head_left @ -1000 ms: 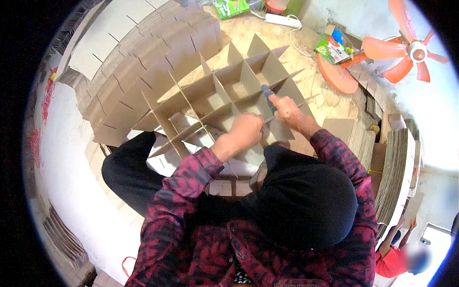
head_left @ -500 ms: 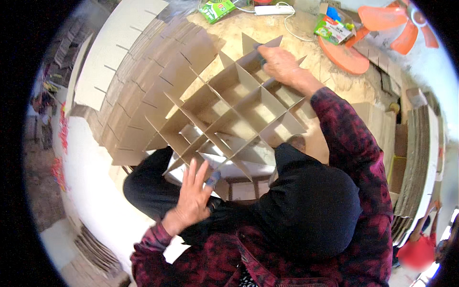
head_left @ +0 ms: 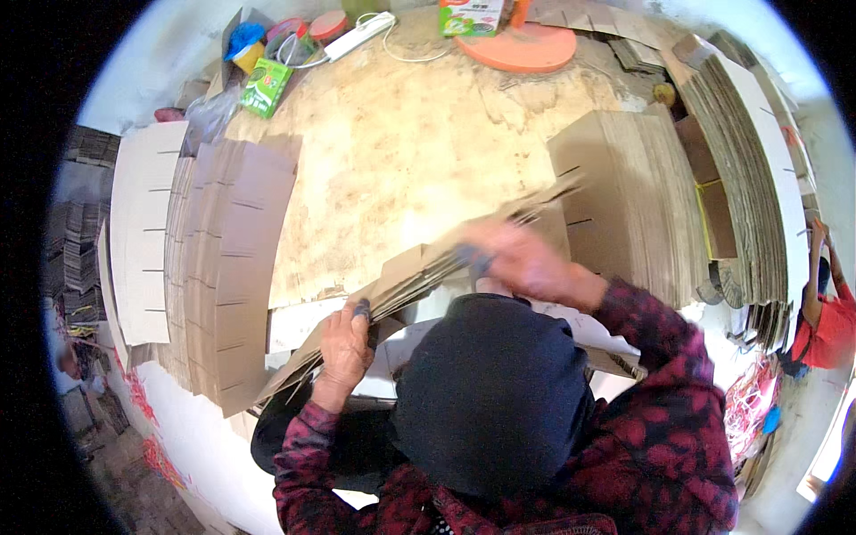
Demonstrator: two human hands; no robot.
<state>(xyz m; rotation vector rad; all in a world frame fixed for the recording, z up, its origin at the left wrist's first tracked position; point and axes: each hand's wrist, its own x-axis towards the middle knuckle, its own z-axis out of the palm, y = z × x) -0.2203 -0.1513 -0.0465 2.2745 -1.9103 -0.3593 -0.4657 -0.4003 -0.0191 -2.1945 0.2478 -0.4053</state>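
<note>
A cardboard divider (head_left: 403, 283), collapsed into a narrow flat bundle of slotted strips, slants from the lower left up to the right in front of me. My left hand (head_left: 346, 346) grips its lower left part, with a dark covering on a fingertip. Over the upper right half of the bundle is my right hand (head_left: 526, 263), smeared by motion. Its fingers are at the strips' edge, but whether they are closed on it does not show. Dark covering also shows on those fingertips.
Slotted cardboard strips stand stacked at the left (head_left: 236, 267) and right (head_left: 615, 196) of the wooden tabletop (head_left: 383, 143). Along its back lie a green box (head_left: 266, 87), a white power strip (head_left: 361, 37) with a cable, and an orange round base (head_left: 517, 49). A person in red (head_left: 825, 330) is at far right.
The divider, spread into an open grid before, is now folded flat and nearer to me. My right hand has come down and closer. My left hand has gone from spread fingers to gripping.
</note>
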